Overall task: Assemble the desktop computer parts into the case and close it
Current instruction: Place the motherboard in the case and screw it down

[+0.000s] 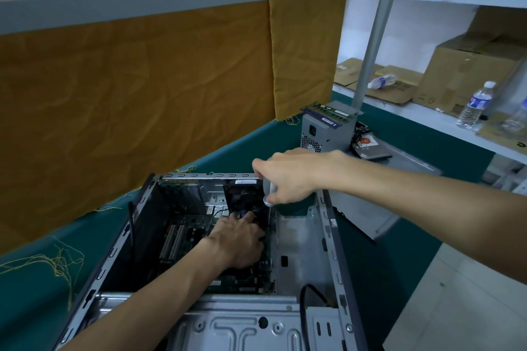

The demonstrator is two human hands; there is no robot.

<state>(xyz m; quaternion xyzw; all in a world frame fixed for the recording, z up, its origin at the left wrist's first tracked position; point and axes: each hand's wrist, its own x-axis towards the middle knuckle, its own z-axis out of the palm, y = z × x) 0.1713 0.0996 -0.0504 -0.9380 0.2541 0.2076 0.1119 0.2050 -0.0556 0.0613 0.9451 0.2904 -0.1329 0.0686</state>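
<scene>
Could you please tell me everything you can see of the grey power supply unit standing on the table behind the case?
The power supply unit is a grey metal box standing upright on the green table, beyond the open case. Its near face shows a power socket and vent holes. A green memory stick lies on top. No hand touches it.

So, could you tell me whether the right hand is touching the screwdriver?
Touching: the head view shows the right hand wrapped around the screwdriver handle.

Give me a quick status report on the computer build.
Right hand gripping screwdriver over fan. Left hand steadying fan inside open case. Power supply outside, on table. Nothing blocking.
</scene>
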